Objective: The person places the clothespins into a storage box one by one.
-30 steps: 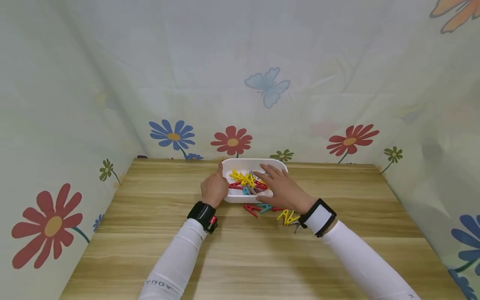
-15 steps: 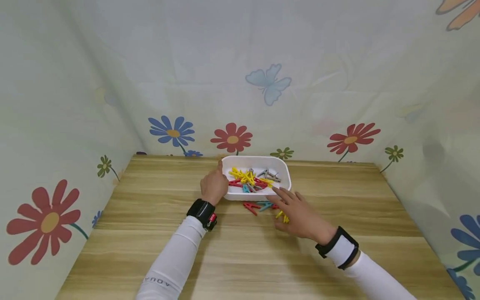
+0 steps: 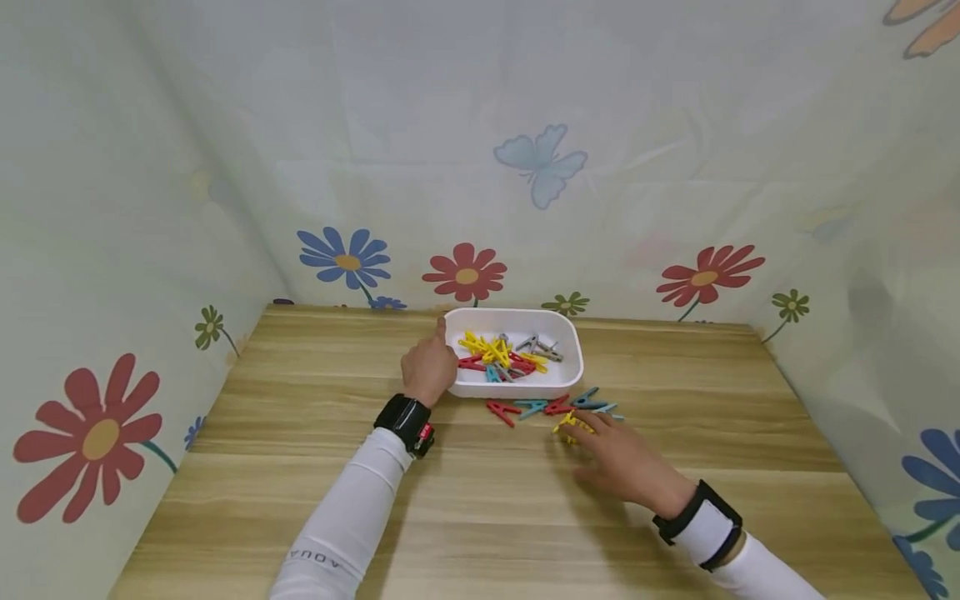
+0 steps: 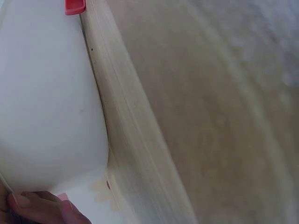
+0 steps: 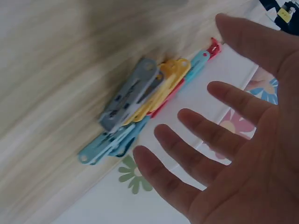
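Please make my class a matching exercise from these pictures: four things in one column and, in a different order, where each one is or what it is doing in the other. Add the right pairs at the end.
Column one
1. White tub
2. Left hand
3. Right hand
4. Blue butterfly

Column two
A. Fingers spread, close to the loose clips
B. Printed on the backdrop
C. At the tub's left end
D. Standing on the table with coloured clips inside

Right pairs
1-D, 2-C, 3-A, 4-B

White sleeves (image 3: 343,515), black wristbands (image 3: 402,423)
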Action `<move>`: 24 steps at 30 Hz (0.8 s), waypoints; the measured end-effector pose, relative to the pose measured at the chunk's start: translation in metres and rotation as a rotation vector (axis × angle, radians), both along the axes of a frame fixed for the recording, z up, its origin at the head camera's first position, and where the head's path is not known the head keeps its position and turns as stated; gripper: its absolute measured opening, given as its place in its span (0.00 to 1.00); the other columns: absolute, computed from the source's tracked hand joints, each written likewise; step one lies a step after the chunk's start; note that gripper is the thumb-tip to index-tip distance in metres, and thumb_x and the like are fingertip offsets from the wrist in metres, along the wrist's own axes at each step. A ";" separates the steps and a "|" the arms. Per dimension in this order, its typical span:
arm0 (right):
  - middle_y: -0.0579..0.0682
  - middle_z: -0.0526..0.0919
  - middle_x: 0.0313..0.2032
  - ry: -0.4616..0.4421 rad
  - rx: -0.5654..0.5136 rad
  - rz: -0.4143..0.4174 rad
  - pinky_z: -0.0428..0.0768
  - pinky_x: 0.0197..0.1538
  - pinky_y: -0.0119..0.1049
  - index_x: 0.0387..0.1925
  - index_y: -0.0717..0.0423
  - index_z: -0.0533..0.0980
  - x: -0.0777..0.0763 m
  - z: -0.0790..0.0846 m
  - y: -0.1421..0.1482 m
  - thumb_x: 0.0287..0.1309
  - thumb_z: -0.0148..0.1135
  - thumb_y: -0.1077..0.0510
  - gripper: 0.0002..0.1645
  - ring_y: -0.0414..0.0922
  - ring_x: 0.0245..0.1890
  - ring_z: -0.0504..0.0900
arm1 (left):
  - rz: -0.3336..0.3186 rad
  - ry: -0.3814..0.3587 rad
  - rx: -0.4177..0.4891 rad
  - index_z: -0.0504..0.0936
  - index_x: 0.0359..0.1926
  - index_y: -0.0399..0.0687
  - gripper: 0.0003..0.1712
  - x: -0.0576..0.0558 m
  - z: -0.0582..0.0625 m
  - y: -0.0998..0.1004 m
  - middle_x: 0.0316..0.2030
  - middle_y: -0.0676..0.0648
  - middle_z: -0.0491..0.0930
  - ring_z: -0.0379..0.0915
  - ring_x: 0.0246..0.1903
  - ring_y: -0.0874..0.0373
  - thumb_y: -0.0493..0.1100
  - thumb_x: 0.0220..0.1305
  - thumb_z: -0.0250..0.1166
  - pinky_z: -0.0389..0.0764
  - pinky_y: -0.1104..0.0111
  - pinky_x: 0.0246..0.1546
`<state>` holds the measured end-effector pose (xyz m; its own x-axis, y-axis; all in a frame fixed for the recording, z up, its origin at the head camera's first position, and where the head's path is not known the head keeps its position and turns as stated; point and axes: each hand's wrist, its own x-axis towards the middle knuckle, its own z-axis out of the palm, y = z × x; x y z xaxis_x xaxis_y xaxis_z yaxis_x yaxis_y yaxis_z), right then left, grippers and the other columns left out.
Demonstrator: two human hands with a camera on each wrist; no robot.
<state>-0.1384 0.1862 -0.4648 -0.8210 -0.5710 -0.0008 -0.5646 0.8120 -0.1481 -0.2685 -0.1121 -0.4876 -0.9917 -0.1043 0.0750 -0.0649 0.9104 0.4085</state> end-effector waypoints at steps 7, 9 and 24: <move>0.62 0.74 0.62 0.029 -0.022 -0.084 0.75 0.55 0.60 0.61 0.55 0.75 -0.002 -0.008 0.012 0.48 0.73 0.51 0.37 0.65 0.58 0.75 | 0.006 -0.014 -0.002 0.58 0.75 0.48 0.36 -0.001 0.001 -0.001 0.13 0.49 0.65 0.66 0.12 0.53 0.46 0.69 0.55 0.59 0.68 0.13; 0.64 0.73 0.62 0.052 -0.020 -0.102 0.75 0.56 0.61 0.61 0.56 0.75 -0.003 -0.011 0.016 0.47 0.74 0.50 0.38 0.66 0.58 0.75 | 0.006 -0.020 0.003 0.58 0.75 0.48 0.36 -0.001 0.002 -0.001 0.13 0.49 0.65 0.66 0.12 0.52 0.46 0.69 0.55 0.59 0.68 0.13; 0.62 0.75 0.58 0.040 -0.047 -0.076 0.80 0.47 0.55 0.59 0.57 0.76 -0.005 -0.022 0.019 0.50 0.72 0.55 0.33 0.59 0.51 0.80 | 0.008 -0.037 0.012 0.58 0.75 0.49 0.36 -0.001 0.003 0.001 0.13 0.49 0.66 0.67 0.12 0.52 0.46 0.69 0.56 0.59 0.68 0.13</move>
<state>-0.1430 0.2053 -0.4869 -0.8606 -0.5059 0.0582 -0.5080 0.8453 -0.1654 -0.2694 -0.1112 -0.4848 -0.9929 -0.1127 0.0371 -0.0872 0.9050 0.4164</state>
